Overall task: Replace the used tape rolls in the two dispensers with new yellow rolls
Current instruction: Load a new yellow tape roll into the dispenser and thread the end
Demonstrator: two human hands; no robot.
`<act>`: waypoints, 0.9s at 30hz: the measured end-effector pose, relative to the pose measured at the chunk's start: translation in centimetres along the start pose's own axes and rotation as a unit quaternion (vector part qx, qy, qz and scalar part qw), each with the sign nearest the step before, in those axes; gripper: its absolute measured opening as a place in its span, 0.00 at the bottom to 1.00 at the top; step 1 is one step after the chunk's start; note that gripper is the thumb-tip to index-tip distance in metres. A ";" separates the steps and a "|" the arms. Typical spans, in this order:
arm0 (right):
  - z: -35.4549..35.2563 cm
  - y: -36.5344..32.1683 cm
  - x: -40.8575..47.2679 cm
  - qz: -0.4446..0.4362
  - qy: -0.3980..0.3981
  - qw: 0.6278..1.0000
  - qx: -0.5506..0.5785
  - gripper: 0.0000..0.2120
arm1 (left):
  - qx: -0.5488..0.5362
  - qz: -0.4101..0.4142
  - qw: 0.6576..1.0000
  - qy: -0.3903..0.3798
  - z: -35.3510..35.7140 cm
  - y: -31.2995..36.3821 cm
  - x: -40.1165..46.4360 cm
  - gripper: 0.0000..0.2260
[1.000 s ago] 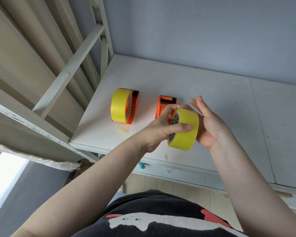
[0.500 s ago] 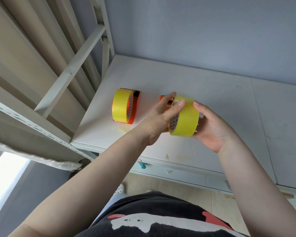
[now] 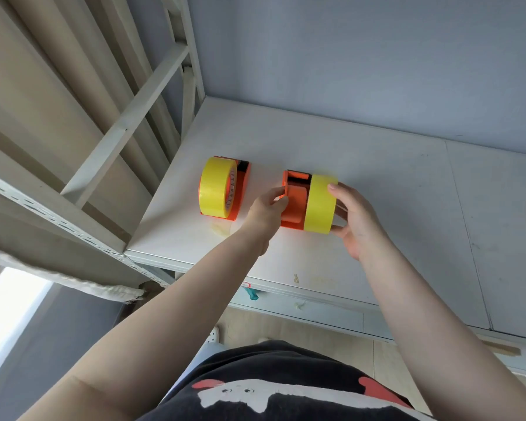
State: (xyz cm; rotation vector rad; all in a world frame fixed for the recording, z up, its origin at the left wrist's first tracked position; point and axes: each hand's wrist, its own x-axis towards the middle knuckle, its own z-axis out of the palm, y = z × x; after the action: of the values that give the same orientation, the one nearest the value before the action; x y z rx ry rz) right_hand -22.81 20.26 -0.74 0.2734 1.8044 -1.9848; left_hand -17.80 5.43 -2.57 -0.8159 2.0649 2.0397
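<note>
Presently, item one: a wide yellow roll of glossy packing tape, standing on edge against the right side of an orange plastic tape dispenser on the pale grey desk. I cannot tell whether the roll is fully seated on the dispenser's hub.

Item two: my right hand, fingers curled round the roll's right face, index finger over its top edge and thumb under its lower edge.

Item three: my left hand, pinching the dispenser's left wall with fingers and thumb.

Item four: a second orange plastic dispenser, to the left and apart from the first, near the desk's left edge, carrying its own yellow tape roll upright on its left side, printed core facing right.

Item five: a cream metal bed-frame ladder rising left of the desk.

Item six: a grey-blue wall behind.

Item seven: a black printed shirt at the lower edge.
</note>
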 end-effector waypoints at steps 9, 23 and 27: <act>1.1 1.0 0.9 0.055 0.034 0.998 -0.014 0.14 | -0.018 0.006 1.000 -0.006 -0.2 -0.9 0.3 0.15; 2.6 1.1 0.9 0.076 0.068 0.994 -0.030 0.15 | -0.030 0.030 0.995 -0.093 -0.9 -0.7 -0.2 0.08; 3.8 1.2 0.3 0.086 0.044 0.995 -0.006 0.14 | -0.048 0.038 0.991 -0.120 -0.7 -0.7 -0.6 0.06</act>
State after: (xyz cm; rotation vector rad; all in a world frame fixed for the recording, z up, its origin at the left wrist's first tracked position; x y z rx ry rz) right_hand -21.96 16.38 -1.48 0.5023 1.7796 -1.8686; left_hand -16.82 4.93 -2.84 -0.4807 1.9071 2.1713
